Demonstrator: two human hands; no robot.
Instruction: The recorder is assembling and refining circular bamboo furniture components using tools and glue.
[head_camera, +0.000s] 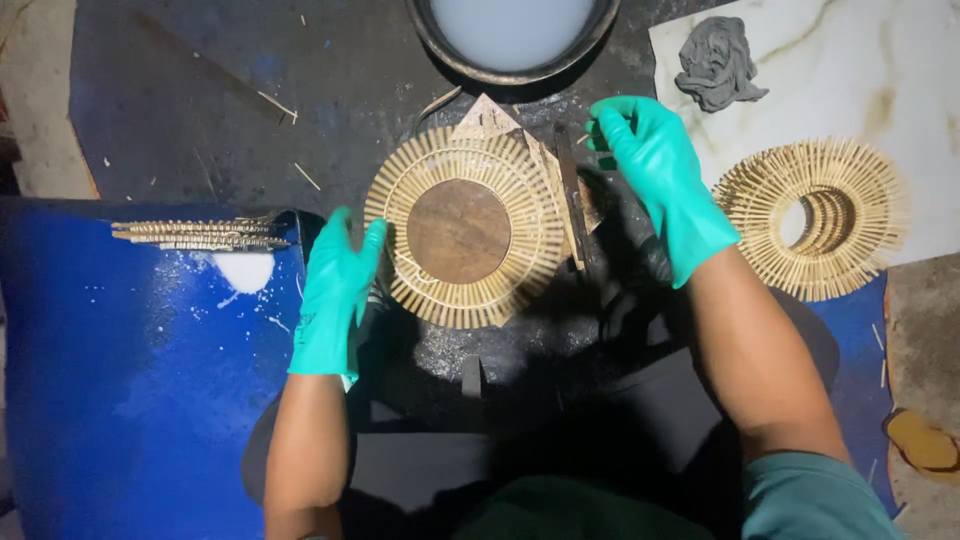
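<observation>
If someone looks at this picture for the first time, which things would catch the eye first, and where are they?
Probably the two bright teal gloves: the left hand touches the edge of a round ring of wooden sticks at the centre, and the right hand is raised just right of it. A second stick ring lies at the right on a pale marble-like slab, and a basin of whitish liquid sits at the top.

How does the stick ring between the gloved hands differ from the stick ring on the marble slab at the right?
The ring between the hands has a round brown disc filling its middle; the ring on the slab has an open middle. The first lies on the dark work surface with the left hand at its edge; the second lies untouched, partly on the pale marble slab. Both are circles of radiating pale sticks.
</observation>
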